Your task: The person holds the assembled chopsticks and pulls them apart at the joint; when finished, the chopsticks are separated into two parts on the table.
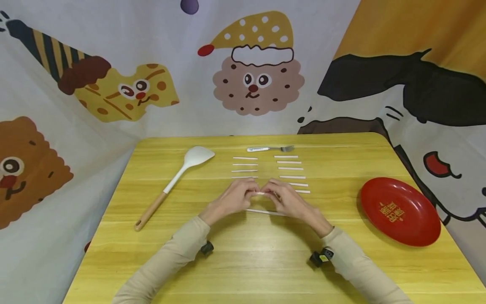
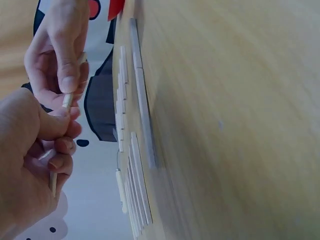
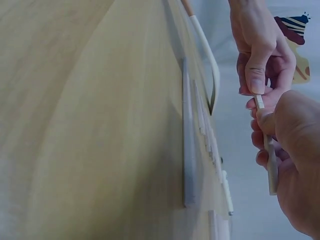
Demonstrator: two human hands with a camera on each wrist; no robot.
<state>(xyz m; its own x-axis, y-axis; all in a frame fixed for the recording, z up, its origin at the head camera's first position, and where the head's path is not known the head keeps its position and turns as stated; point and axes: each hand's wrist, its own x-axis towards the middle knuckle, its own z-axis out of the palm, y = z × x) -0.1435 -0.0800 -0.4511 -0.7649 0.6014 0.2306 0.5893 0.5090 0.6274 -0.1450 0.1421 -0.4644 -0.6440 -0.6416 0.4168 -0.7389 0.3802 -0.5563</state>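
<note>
Raised over the middle of the table, my left hand (image 1: 236, 196) and right hand (image 1: 290, 198) meet fingertip to fingertip. Both pinch one thin white stick (image 3: 259, 102) between thumb and fingers, the left hand at one part and the right close by. Its ends run back into the palms, partly hidden by fingers. A longer white stick (image 1: 263, 212) lies on the table beneath, with a seam across it in the left wrist view. Beyond the hands, shorter white sticks lie in two columns, a left one (image 1: 244, 164) and a right one (image 1: 290, 168).
A white spatula (image 1: 197, 156) with a wooden handle lies at the left of the wooden table (image 1: 265, 261). Behind the sticks is a fork (image 1: 273, 148) with a white handle. The red oval plate (image 1: 414, 211) sits at the right, and a printed cloth (image 1: 182, 84) hangs behind.
</note>
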